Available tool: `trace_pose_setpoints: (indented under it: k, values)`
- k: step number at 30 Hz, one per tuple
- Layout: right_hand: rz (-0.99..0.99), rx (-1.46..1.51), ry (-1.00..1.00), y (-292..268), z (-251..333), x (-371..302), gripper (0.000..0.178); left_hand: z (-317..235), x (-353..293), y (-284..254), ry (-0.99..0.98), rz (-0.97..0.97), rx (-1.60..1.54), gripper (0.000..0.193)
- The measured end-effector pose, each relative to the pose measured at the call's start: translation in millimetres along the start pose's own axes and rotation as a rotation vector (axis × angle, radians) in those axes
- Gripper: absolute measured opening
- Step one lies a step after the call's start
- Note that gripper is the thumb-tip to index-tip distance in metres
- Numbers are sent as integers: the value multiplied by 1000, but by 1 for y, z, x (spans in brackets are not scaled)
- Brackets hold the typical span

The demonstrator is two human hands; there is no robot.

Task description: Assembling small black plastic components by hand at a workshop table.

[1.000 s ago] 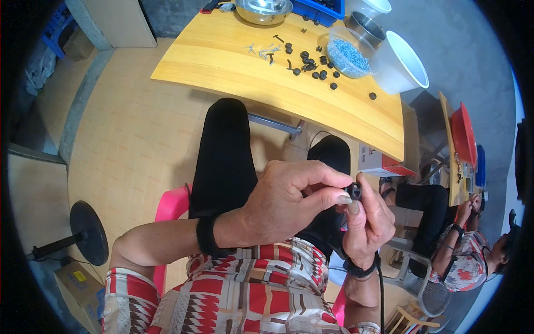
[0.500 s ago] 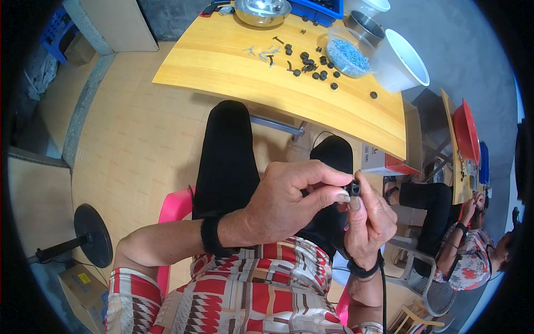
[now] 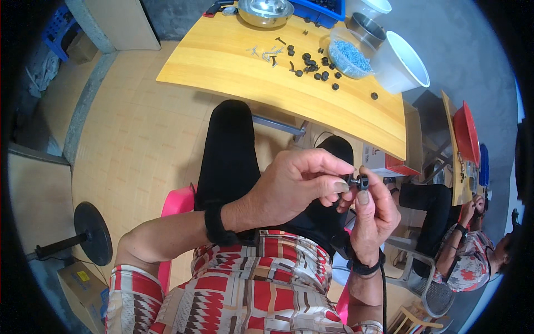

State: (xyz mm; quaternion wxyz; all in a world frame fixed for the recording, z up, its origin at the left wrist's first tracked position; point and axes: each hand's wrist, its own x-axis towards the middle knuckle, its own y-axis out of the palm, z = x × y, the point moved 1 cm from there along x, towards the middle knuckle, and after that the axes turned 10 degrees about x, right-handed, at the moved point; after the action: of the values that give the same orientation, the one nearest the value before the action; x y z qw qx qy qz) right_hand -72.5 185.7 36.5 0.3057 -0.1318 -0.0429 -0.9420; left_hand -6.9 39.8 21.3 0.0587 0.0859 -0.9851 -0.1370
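Note:
Above my lap, my left hand [image 3: 289, 189] and my right hand [image 3: 374, 214] work close together. Thumb and forefinger of my right hand pinch a small black plastic part [image 3: 364, 182]. A short silver shank [image 3: 354, 181] shows between that part and my left fingertips. My left thumb and forefinger are closed on a small dark piece at the shank's other end, mostly covered by the fingers. Whether the shank sits inside the black part is too small to tell. On the wooden table [image 3: 233, 67] ahead lie loose black knobs [image 3: 309, 62] and silver screws [image 3: 269, 55].
At the table's back stand a metal bowl [image 3: 266, 14], a blue crate [image 3: 318, 15], a clear tub of small blue pieces [image 3: 350, 60] and a white bucket [image 3: 399, 64]. A black round stand [image 3: 93, 235] is at left. Another person [image 3: 470, 256] sits at right.
My hands have drawn slightly apart, so the silver shank now shows between my fingertips. The black part has shifted a little to the right with my right hand.

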Motion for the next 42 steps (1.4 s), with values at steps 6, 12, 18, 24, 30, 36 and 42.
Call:
trace_pose_setpoints:
  k: [6,12,18,24,30,36,42]
  values:
    - [39,-152,-125,-1,1,1,25,8,1,-2,11,28,-55,22]
    - [32,-277,-178,-4,-2,0,25,9,4,-5,-61,48,-127,24]
    - [56,-309,-182,-2,-1,2,26,8,3,-5,-32,58,-90,23]
    - [71,-285,-153,-5,-5,2,27,2,0,-3,-13,18,-8,22]
    - [84,-250,-102,-4,-4,2,28,-3,-3,1,3,-29,6,20]
    - [67,-32,-17,-3,-8,2,31,-6,-4,3,29,-38,18,19]
    - [96,160,64,-5,-10,3,35,-9,-6,5,42,-42,57,17]
